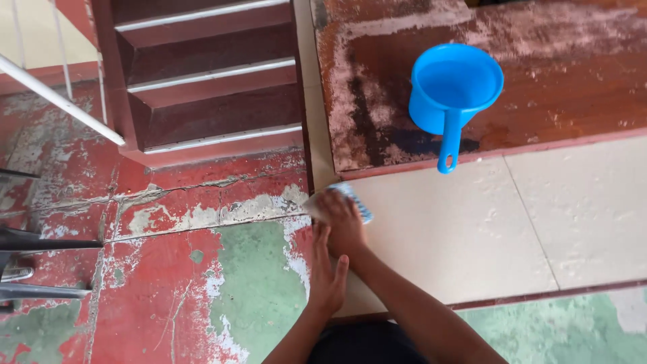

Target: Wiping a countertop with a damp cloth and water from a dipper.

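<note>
Cream tiled ledge (472, 229) at centre frame gets scrubbed: right hand (344, 222), fingers closed over a blue-bristled scrub brush (356, 202); left hand (327, 276) rests flat, fingers open. Blue plastic dipper (453, 91) stands above.

The dipper (453, 87) is smooth, glossy blue plastic. The ledge (539, 81) under it is reddish-brown, with worn, chalky white patches. The tiles (505, 222) look matt cream and slightly gritty. The floor (202, 269) is rough concrete with peeling red and green paint. The steps (209, 74) have pale metal-looking edge strips.
</note>
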